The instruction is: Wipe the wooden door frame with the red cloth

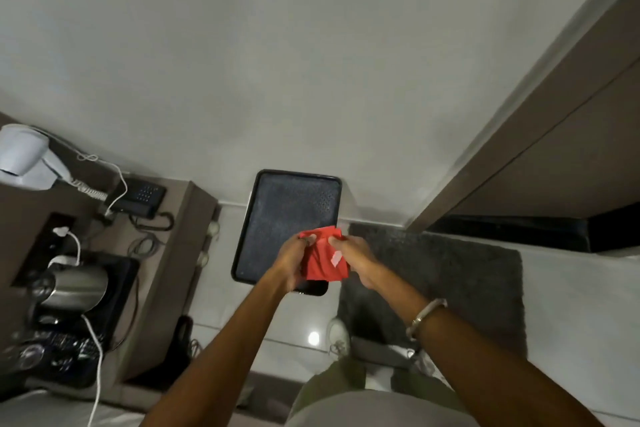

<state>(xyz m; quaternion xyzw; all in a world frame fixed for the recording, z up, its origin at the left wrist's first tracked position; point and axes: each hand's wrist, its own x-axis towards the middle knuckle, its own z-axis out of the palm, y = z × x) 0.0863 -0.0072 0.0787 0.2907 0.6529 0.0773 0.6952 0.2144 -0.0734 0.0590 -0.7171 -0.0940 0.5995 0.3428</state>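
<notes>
A red cloth with a small white tag hangs bunched between both hands, low in the middle of the view. My left hand grips its left top edge; a dark flat object shows under that hand. My right hand pinches the right top edge; a metal bangle circles that wrist. The wooden door frame is brown and runs diagonally up the right side, well to the right of the cloth and apart from it.
A black tray leans against the white wall behind the hands. A dark grey mat lies at the doorway. Left stands a brown counter with a kettle, telephone, hair dryer and cables.
</notes>
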